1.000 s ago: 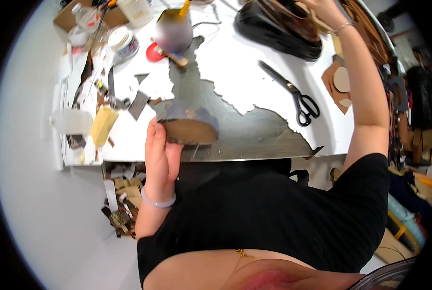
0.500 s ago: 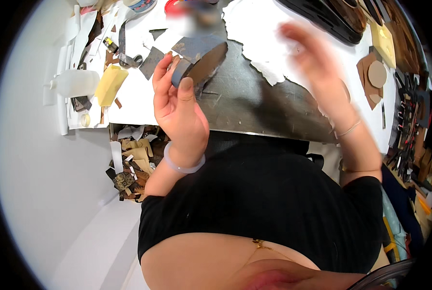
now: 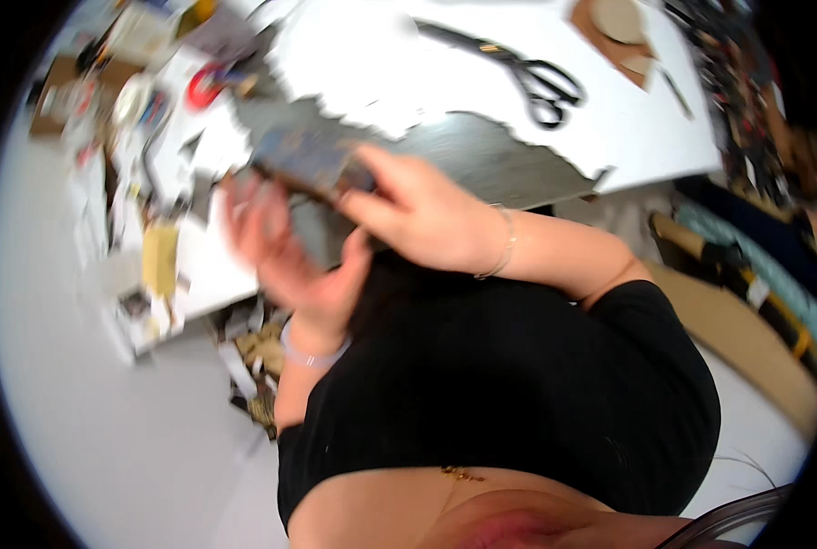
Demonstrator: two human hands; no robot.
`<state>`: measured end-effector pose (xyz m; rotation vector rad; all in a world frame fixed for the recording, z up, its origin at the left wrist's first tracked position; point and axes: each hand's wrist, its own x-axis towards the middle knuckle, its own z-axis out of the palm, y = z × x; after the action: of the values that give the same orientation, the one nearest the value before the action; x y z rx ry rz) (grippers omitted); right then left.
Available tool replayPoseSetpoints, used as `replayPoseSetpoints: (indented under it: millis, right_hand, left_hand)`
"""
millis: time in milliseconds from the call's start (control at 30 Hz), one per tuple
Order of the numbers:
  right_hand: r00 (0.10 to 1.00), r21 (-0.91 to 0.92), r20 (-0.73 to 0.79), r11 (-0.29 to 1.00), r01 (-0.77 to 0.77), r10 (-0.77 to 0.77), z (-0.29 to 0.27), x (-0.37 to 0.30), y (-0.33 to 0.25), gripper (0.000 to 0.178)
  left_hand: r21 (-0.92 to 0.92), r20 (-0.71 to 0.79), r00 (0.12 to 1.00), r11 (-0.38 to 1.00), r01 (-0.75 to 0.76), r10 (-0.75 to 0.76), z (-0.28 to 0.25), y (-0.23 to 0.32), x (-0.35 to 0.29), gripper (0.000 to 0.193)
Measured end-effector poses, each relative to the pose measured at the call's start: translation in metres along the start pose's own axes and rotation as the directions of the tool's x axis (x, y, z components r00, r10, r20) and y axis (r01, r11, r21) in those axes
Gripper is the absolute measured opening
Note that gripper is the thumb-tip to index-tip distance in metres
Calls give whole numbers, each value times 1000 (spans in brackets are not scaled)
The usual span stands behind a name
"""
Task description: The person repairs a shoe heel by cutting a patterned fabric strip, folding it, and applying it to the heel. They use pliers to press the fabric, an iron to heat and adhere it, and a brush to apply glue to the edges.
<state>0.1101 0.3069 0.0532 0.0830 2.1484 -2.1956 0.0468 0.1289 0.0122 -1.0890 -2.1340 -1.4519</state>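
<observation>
A blue-grey patterned piece [image 3: 303, 157] with a brown edge is held above the table; it is blurred, and its exact kind cannot be made out. My right hand [image 3: 427, 210] grips its right end, thumb on the near side. Just below and left of the piece, my left hand [image 3: 299, 270] is palm up with its thumb and fingers apart, smeared by motion. Its fingertips come close to the piece's left end; whether they touch it is unclear.
Large black-handled scissors [image 3: 541, 87] lie on white paper over the dark work surface [image 3: 473, 151]. A yellow block [image 3: 160, 261] and a red ring [image 3: 204, 85] are at left. Brown pieces [image 3: 619, 37] lie far right. Scraps [image 3: 260, 352] fill a space below the left table edge. Rolls [image 3: 747, 274] stand right.
My right hand has come in from the right and taken hold of the patterned piece. My left hand, which held it, has opened and moved lower. The view has turned, showing the scissors.
</observation>
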Motion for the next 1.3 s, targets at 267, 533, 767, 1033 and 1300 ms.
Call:
replayPoseSetpoints:
  millis: [267, 533, 767, 1033, 1300]
  right_hand:
    - [932, -517, 283, 783, 347, -227, -54, -54, -2, 49]
    - [820, -787, -354, 618, -1, -450, -218, -109, 11, 48]
    - [634, -720, -658, 95, -687, -406, -370, -174, 95, 36]
    - [494, -594, -724, 800, -89, -482, -299, -142, 51, 29]
    - [988, -181, -131, 982, 56, -80, -62, -104, 11, 35]
  left_hand:
    - [82, 513, 853, 984, -158, 95, -18, 36, 34, 57]
    - [-83, 384, 921, 991, 103, -63, -16, 20, 25, 44]
    - [-16, 373, 915, 984, 175, -157, -51, 19, 15, 42]
    - [-96, 416, 886, 959, 267, -205, -58, 28, 2, 43]
    - [-196, 509, 835, 917, 348, -209, -47, 33, -19, 43]
